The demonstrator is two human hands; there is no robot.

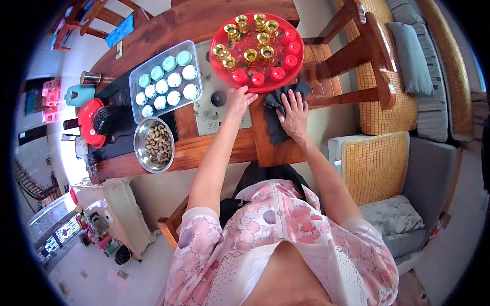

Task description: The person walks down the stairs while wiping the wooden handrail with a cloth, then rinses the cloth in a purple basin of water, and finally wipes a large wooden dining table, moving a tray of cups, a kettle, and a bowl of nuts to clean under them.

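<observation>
My right hand (294, 113) lies flat, fingers spread, on a dark cloth (278, 107) spread at the near edge of the wooden table (204, 20). My left hand (238, 99) rests open beside it, fingertips touching the rim of a round red tray (223, 76). The tray carries several small gold cups (251, 55) and several red cups (285, 62). The cloth's far corner tucks under the tray's edge.
Left of the tray stand a clear tray of pale cups (166, 81), a steel bowl of nuts (154, 145), a grey panel with a dark knob (218, 98) and a red-lidded pot (91, 121). Wooden chairs (367, 56) and a cushioned sofa (408, 102) stand at the right.
</observation>
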